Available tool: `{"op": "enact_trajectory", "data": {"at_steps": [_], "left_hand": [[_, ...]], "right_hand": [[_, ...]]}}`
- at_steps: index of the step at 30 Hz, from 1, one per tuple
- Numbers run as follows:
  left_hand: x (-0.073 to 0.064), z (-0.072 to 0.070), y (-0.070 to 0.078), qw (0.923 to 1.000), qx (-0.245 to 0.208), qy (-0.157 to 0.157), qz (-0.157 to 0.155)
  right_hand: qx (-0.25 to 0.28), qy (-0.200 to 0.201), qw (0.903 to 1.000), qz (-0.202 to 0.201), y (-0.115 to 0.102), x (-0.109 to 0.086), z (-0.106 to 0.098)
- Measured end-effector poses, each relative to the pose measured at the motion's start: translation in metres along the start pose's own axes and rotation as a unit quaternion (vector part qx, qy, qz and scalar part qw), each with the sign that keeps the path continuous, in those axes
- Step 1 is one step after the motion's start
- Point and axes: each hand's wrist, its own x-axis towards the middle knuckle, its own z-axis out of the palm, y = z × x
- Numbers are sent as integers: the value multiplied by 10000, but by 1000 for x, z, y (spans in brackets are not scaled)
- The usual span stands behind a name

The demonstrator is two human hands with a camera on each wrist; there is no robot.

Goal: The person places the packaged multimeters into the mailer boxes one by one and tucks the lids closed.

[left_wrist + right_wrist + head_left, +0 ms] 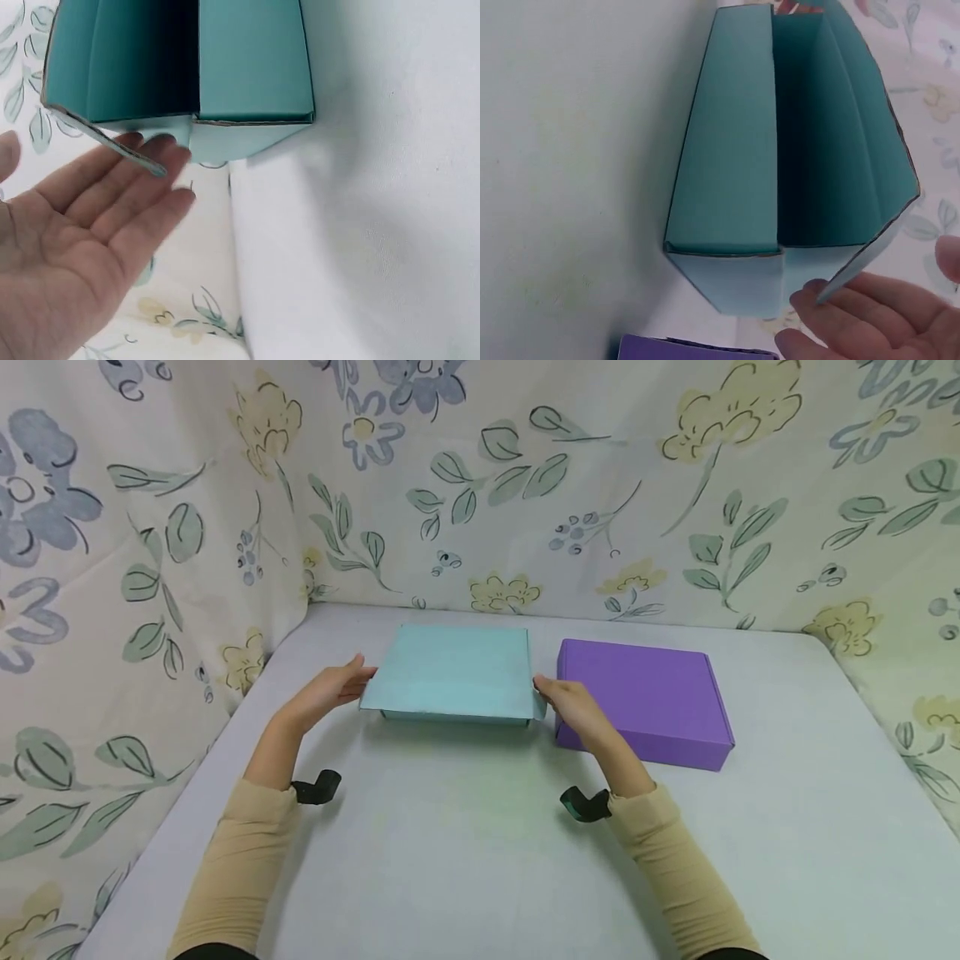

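Note:
A light teal cardboard box sits on the table with its lid partly raised; the wrist views show the dark gap beneath. At its left side my left hand has its fingers extended, the fingertips by the lid's side flap and the thumb apart. On the opposite side, my right hand reaches to the other side flap, its fingers fairly straight and touching or just behind it. The right thumb stands away from the flap. Firm contact cannot be told on the left.
A closed purple box lies right of the teal one, close to my right hand. The white table extends in front. Floral cloth hangs behind and along both sides. A dark camera mount juts from the left wrist, another from the right.

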Motion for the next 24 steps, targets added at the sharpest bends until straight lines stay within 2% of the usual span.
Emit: {"op": "enact_trajectory", "data": {"at_steps": [4, 10, 15, 20, 24], "left_hand": [[-7, 8, 6, 9993, 240, 212, -195], [-13, 19, 6, 9990, 69, 367, -245], [-17, 28, 4, 9980, -227, 528, -282], [-20, 38, 2, 9934, -768, 741, -423], [-24, 44, 0, 9923, -971, 545, -537]], "right_hand": [[-172, 26, 9998, -42, -2, -7, 0], [-196, -23, 9998, 49, -2, -11, 5], [-169, -7, 9999, 1, -1, -12, 10], [-216, -7, 9995, -209, 3, -13, 14], [-199, 4, 9995, -263, 6, -14, 17]]}}
